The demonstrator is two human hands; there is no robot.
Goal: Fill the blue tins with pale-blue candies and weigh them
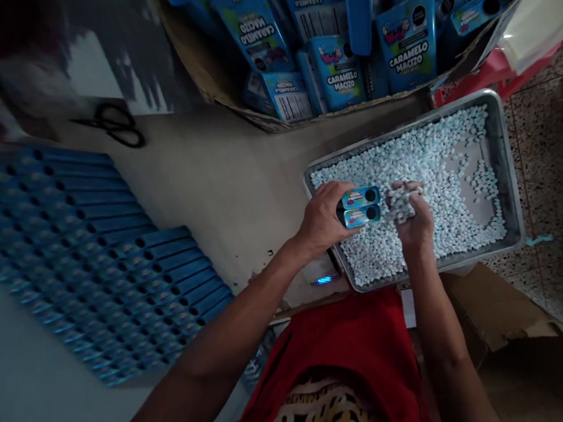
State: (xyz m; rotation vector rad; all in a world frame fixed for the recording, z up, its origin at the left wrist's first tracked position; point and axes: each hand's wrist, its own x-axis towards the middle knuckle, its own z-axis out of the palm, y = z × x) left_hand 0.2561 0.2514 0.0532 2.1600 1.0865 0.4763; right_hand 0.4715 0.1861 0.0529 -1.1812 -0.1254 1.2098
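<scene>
My left hand is closed around two small blue candy boxes held side by side, their dark round openings turned toward my right hand. That right hand is cupped and full of small white and pale blue candies, a short way right of the boxes. Both hands are above a metal tray spread with many more of the same candies. Part of the tray's bottom shows at its right side. The far ends of the held boxes are hidden by my left fingers and palm.
A cardboard box at the top holds many blue candy boxes. Black scissors lie on the table. Rows of blue boxes stand stacked at the left. A small lit blue display is beside the tray; an open carton is at lower right.
</scene>
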